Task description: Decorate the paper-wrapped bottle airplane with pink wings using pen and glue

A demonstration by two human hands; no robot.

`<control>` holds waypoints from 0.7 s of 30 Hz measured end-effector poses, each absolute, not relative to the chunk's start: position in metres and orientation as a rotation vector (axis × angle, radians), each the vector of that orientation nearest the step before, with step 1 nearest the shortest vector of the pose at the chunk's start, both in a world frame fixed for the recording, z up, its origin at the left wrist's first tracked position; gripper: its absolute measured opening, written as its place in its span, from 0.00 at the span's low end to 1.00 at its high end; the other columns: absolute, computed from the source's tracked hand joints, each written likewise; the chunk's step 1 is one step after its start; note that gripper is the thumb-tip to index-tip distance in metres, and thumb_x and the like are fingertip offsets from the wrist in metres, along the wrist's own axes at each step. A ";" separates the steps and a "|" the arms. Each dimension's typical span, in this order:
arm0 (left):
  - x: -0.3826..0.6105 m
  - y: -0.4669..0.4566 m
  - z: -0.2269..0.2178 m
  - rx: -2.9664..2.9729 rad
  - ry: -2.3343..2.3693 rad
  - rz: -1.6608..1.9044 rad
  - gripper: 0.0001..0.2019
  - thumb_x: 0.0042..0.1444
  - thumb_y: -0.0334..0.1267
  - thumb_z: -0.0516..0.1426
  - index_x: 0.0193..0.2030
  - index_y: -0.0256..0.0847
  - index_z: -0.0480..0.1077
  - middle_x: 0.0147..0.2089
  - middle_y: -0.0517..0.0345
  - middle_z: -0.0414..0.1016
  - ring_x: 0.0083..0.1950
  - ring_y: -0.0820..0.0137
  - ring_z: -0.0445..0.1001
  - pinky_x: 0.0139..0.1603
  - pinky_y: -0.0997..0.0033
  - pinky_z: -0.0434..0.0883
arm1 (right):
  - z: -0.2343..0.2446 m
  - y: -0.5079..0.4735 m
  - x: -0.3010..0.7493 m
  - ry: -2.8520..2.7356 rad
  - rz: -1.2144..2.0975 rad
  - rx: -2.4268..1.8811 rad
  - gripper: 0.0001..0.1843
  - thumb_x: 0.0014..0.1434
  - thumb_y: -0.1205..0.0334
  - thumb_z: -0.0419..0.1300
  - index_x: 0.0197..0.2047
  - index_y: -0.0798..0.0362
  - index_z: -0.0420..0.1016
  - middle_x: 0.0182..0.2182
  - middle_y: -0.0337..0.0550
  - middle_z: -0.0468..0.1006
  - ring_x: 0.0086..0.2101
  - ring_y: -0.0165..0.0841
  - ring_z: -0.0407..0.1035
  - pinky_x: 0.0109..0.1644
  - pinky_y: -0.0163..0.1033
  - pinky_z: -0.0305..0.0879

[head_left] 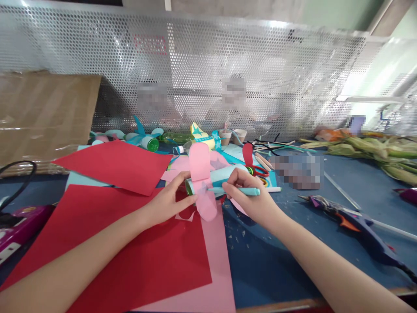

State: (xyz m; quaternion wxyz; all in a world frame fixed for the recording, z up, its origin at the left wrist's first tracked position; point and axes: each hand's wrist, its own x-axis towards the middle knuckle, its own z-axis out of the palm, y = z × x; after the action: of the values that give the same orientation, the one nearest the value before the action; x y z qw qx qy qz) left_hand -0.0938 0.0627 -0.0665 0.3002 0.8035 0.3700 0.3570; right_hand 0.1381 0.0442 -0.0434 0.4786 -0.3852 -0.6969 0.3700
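Observation:
My left hand (172,198) grips the green base end of a bottle (224,174) wrapped in light blue paper, thumb and fingers round it. A pink paper strip with rounded ends (200,165) lies across the bottle like wings. Pinched in my right hand (246,191) is a light blue marker (250,191), its tip against the paper near the strip. The bottle lies on its side, its green neck pointing right, with a red paper piece (247,154) beside the neck. My right fingers partly cover the bottle.
Red sheets (146,261) and pink paper (224,269) lie under my left arm. A hot glue gun (355,226) rests at right, red-handled scissors (260,171) behind my right hand. Decorated bottles (143,141), paper cups (225,136) and corn husks (368,152) stand along the perforated metal screen (202,61).

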 end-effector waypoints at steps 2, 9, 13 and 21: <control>-0.094 0.063 -0.067 2.134 0.983 0.947 0.23 0.60 0.44 0.56 0.60 0.46 0.58 0.62 0.48 0.64 0.61 0.56 0.66 0.61 0.52 0.65 | -0.044 0.044 0.138 -1.718 0.924 -0.944 0.12 0.56 0.61 0.57 0.25 0.51 0.59 0.19 0.31 0.61 0.21 0.25 0.54 0.25 0.34 0.48; -0.094 0.062 -0.066 2.131 0.992 0.943 0.23 0.60 0.45 0.56 0.61 0.47 0.58 0.62 0.48 0.64 0.61 0.56 0.67 0.61 0.53 0.65 | -0.047 0.044 0.139 -1.713 0.951 -0.931 0.12 0.57 0.60 0.58 0.26 0.51 0.59 0.19 0.30 0.61 0.20 0.24 0.53 0.25 0.34 0.47; -0.094 0.062 -0.066 2.132 0.993 0.943 0.23 0.60 0.45 0.56 0.61 0.47 0.58 0.62 0.49 0.65 0.61 0.56 0.66 0.62 0.52 0.63 | -0.047 0.044 0.139 -1.708 0.940 -0.919 0.12 0.57 0.60 0.58 0.25 0.51 0.59 0.19 0.30 0.62 0.21 0.25 0.53 0.25 0.34 0.47; -0.094 0.063 -0.067 2.130 0.986 0.947 0.23 0.60 0.45 0.56 0.61 0.46 0.57 0.62 0.48 0.64 0.62 0.56 0.65 0.62 0.52 0.64 | -0.046 0.042 0.138 -1.708 0.934 -0.937 0.12 0.57 0.60 0.57 0.25 0.51 0.59 0.19 0.31 0.61 0.21 0.24 0.52 0.25 0.34 0.48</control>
State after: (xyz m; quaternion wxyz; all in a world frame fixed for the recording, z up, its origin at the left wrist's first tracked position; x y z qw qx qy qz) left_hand -0.0938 0.0632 -0.0669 0.3005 0.8027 0.3715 0.3569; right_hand 0.1382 0.0424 -0.0455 0.4710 -0.3827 -0.6973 0.3814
